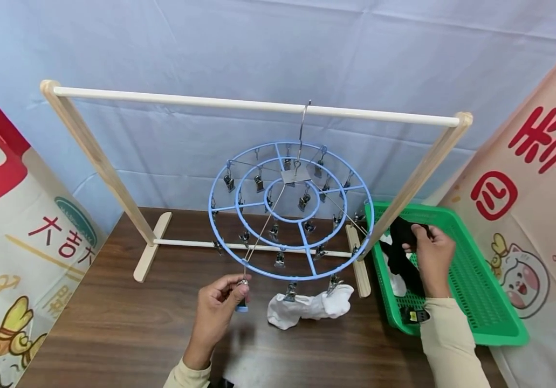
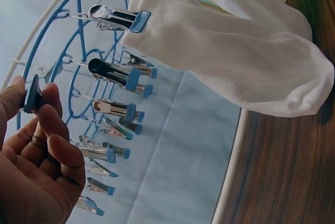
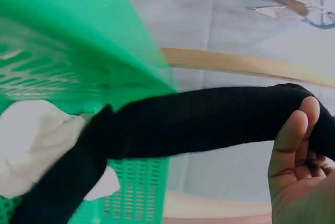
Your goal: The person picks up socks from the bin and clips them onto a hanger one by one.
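My left hand (image 1: 219, 304) pinches a metal clip (image 1: 242, 288) at the front rim of the blue round hanger (image 1: 287, 277); in the left wrist view the clip's blue tip (image 2: 33, 96) sits between thumb and fingers. Over the green basket (image 1: 501, 338), my right hand (image 1: 434, 258) grips a black sock (image 1: 404, 253). In the right wrist view the black sock (image 3: 209, 119) stretches from my fingers down into the basket. A white sock (image 1: 309, 308) hangs from two clips at the hanger's front, right of my left hand.
The hanger hooks onto the white rod (image 1: 210, 102) of a wooden stand (image 1: 100, 161). Several clips dangle from its rings. White cloth (image 3: 36, 145) lies in the basket at the table's right. Printed cloths (image 1: 535, 161) flank the brown table (image 1: 112, 323).
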Motion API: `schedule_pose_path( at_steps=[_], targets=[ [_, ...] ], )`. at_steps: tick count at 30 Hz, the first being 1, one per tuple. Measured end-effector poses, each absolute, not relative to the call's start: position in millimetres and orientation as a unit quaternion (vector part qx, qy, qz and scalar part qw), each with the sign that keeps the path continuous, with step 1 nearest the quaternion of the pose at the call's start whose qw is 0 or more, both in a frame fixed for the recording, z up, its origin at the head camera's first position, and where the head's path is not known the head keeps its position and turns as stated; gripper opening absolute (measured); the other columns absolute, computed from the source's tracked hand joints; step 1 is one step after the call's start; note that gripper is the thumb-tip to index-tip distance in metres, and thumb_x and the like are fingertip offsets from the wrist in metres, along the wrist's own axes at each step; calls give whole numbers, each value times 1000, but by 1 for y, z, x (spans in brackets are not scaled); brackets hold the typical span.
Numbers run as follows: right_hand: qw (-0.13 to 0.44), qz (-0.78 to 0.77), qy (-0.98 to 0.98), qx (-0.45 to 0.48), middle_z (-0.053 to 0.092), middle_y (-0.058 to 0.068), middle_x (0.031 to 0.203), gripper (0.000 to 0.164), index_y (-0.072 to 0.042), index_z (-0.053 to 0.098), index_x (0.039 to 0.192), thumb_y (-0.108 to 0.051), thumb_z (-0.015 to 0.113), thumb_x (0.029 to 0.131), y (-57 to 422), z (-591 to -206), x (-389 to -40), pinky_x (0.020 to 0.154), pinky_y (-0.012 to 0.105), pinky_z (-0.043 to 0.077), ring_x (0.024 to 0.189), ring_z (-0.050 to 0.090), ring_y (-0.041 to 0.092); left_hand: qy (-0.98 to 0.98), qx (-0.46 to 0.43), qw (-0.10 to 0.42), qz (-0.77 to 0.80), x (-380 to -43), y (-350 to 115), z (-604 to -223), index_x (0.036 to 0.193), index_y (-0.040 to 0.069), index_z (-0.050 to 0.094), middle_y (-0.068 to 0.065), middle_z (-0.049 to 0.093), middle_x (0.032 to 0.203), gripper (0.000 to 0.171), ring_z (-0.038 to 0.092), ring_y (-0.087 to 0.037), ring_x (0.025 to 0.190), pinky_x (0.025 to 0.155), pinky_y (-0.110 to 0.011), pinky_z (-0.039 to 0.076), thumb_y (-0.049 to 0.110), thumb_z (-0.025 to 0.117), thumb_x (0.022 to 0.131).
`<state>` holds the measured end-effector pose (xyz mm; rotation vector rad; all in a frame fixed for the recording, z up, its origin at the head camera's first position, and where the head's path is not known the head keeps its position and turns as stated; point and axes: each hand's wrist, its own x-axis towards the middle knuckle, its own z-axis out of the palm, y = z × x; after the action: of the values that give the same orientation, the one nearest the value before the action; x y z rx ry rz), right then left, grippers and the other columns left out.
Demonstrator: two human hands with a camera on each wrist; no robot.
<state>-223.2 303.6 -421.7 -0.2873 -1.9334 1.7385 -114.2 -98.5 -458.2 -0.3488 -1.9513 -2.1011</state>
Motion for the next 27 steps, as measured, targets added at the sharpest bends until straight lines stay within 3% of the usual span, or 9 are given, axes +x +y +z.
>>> schedule_pose_path(
  at_steps=[7,18,27],
  targets=[
    [261,654,-701,-109,40,13,49,35,13,53,76,-14,67,91,298,-410,-213,53,24,54,49,60,18,-664,-110,123,-729,-113,-99,-459,106,-10,65,-14,70,77,20,68,-15,69,64,-24,55,-5,66,87],
    [266,674,-678,-120,52,11,63,22,8,62,88,-13,67,91,290,-403,-199,53,24,53,50,60,18,-668,-79,125,-730,-109,-99,-459,102,-9,65,-12,72,80,20,69,-15,73,65,-22,52,-6,70,83],
    [283,697,-650,-112,58,10,72,21,9,63,89,-10,73,86,280,-400,-182,50,23,51,54,57,18,-624,-132,138,-758,-110,-100,-459,103,-17,60,-8,70,82,16,67,-12,74,66,-22,54,-13,61,87]
  ],
)
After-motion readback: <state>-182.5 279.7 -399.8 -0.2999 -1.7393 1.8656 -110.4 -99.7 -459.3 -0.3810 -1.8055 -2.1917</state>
